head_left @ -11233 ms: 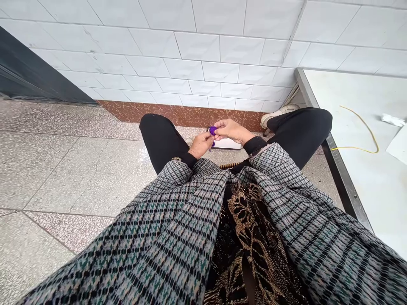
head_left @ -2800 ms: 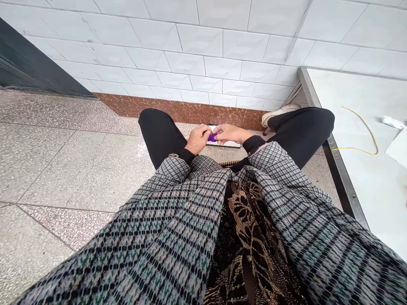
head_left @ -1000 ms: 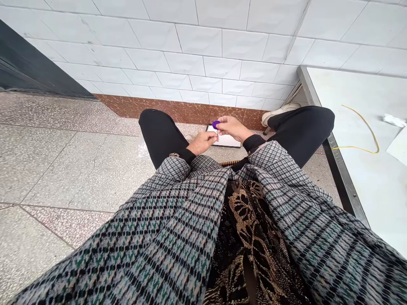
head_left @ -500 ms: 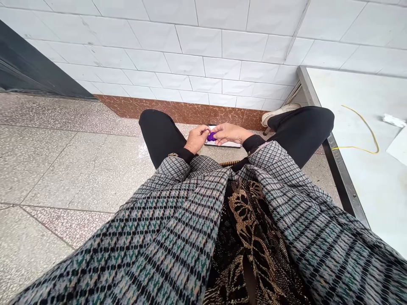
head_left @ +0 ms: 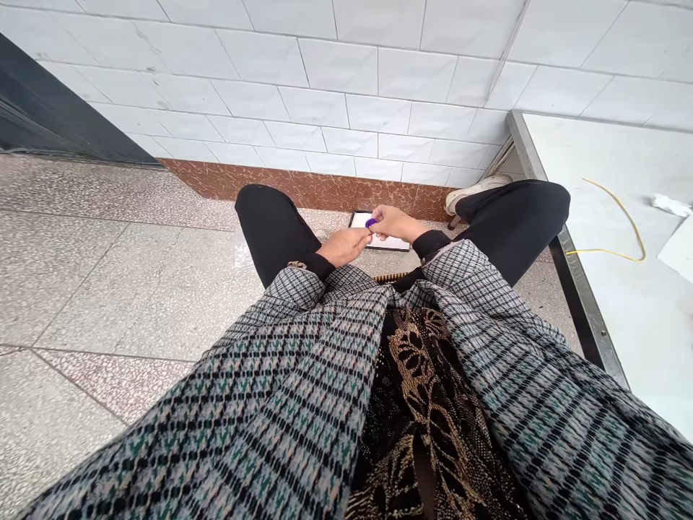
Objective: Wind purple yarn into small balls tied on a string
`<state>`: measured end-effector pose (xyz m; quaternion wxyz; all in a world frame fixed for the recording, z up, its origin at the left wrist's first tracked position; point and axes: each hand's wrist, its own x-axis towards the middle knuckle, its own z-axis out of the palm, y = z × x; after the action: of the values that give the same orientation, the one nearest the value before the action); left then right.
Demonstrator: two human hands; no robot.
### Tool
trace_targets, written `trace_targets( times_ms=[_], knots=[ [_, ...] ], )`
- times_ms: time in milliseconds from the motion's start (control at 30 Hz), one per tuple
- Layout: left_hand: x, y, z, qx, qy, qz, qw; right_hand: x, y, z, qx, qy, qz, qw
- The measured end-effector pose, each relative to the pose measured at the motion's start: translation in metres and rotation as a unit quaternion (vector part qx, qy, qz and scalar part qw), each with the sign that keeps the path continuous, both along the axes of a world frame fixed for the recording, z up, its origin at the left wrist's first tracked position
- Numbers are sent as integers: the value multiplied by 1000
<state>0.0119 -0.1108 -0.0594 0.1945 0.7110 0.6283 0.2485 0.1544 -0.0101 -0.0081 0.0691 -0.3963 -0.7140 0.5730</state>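
Between my hands, in the head view, is a small purple bundle of cord (head_left: 371, 223), mostly covered by fingers. My right hand (head_left: 394, 222) is closed on it, thumb and fingers pinched together. Back up and fingers pressed together, my left hand (head_left: 345, 246) meets the right fingertips at the bundle's lower edge; its grip there is partly hidden. Under the hands lies a flat white tray or board with a black rim (head_left: 398, 240).
My knees, in black trousers (head_left: 273, 224), spread either side. A white-topped table with a metal edge (head_left: 606, 289) stands at the right, bearing a yellow cord (head_left: 642, 238) and a crumpled white scrap (head_left: 670, 205). The tiled wall (head_left: 319, 108) rises ahead.
The purple bundle has shifted slightly right and up, and less of it shows. My left hand has moved right and turned its back upward, its fingers now reaching the right fingertips.
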Motion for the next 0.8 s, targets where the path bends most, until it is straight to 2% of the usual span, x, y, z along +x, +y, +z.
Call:
trace_targets(
  times_ms=[33,100,167,200,267,333,467,567,667,733,800],
  knots=[
    [-1,0,2,18,-1,20,1000,1,0,-1,18,-30,30,999],
    [-6,1,2,53,-31,69,996,2,0,-2,9,-57,101,993],
    [-10,3,-3,56,-96,106,988,4,-2,1,-44,-28,144,988],
    [-11,4,-6,41,-137,119,983,5,-3,3,-77,4,142,987],
    [-12,6,-14,-8,-211,131,969,5,-4,7,-140,81,101,982],
    [-10,7,-19,-37,-244,121,962,5,-4,11,-179,152,45,971],
    [-3,3,-16,-8,-153,25,988,1,-2,10,-167,204,-29,964],
    [1,0,-6,-2,-62,-14,998,-2,1,3,-80,142,-52,985],
    [0,-1,1,22,-25,22,999,-1,2,-3,11,23,-16,1000],
    [-2,0,1,51,-43,68,995,1,2,-3,17,-41,55,998],
    [-6,3,-3,69,-93,109,987,4,0,-1,-28,-54,121,991]
  ],
)
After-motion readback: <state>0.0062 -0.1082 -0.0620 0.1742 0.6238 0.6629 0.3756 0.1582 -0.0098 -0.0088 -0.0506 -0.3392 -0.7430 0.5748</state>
